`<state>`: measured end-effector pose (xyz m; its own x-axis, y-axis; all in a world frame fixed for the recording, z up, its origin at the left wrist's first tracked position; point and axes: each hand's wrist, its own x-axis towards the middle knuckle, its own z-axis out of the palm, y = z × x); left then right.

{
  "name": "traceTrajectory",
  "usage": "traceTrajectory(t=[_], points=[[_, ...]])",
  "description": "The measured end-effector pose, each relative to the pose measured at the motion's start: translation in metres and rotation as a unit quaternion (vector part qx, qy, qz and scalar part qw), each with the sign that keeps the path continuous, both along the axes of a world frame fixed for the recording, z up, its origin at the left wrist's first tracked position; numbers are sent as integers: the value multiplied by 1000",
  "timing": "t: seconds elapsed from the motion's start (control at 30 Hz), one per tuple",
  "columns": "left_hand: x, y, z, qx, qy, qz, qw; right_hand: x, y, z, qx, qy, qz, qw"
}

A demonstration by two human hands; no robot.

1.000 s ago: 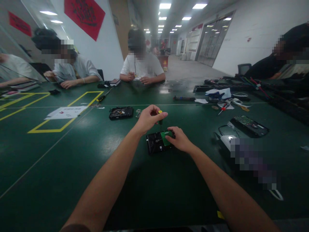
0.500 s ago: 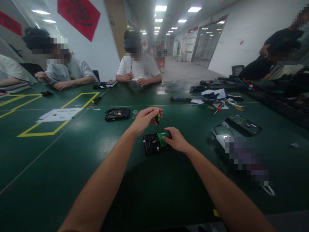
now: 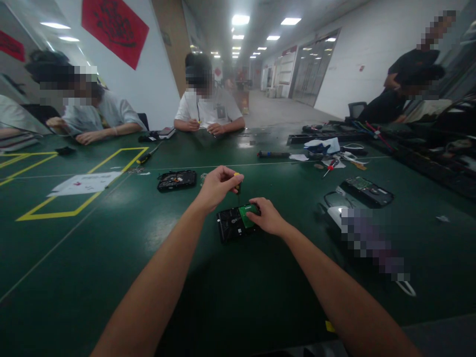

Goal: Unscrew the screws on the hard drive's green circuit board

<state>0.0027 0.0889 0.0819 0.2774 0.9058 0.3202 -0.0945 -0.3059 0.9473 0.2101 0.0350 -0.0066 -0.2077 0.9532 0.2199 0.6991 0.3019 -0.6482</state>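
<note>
A black hard drive (image 3: 230, 229) with a green circuit board (image 3: 245, 216) lies on the green table in front of me. My left hand (image 3: 220, 184) is closed around the handle of a small yellow-and-black screwdriver (image 3: 238, 188). The screwdriver stands upright, its thin shaft pointing down at the drive's far edge; whether the tip touches a screw is too small to tell. My right hand (image 3: 266, 215) grips the drive's right end, thumb on the green board and fingers over the far edge.
Another black drive (image 3: 176, 180) lies to the left, and one with a green board (image 3: 366, 191) to the right. A blurred-out object (image 3: 372, 238) is near my right arm. A second screwdriver (image 3: 148, 153) and a red-handled one (image 3: 330, 167) lie farther off. Several people sit around the table.
The whole view has shifted slightly. My left fingers have turned on the screwdriver handle, covering more of it. The drive and my right hand hold their places.
</note>
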Motion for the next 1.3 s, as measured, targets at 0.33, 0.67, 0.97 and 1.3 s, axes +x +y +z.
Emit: traceTrajectory(t=[0.33, 0.67, 0.97, 1.3], points=[[2, -3, 2, 52, 29, -30, 998, 1, 0, 1, -11, 5, 4, 1000], [3, -2, 0, -18, -33, -38, 999, 1, 0, 1, -11, 8, 5, 1000], [1, -1, -3, 10, -17, -13, 1000, 2, 1, 0, 0, 4, 13, 1000], [-4, 0, 2, 35, 3, -86, 996, 2, 0, -1, -10, 11, 6, 1000]])
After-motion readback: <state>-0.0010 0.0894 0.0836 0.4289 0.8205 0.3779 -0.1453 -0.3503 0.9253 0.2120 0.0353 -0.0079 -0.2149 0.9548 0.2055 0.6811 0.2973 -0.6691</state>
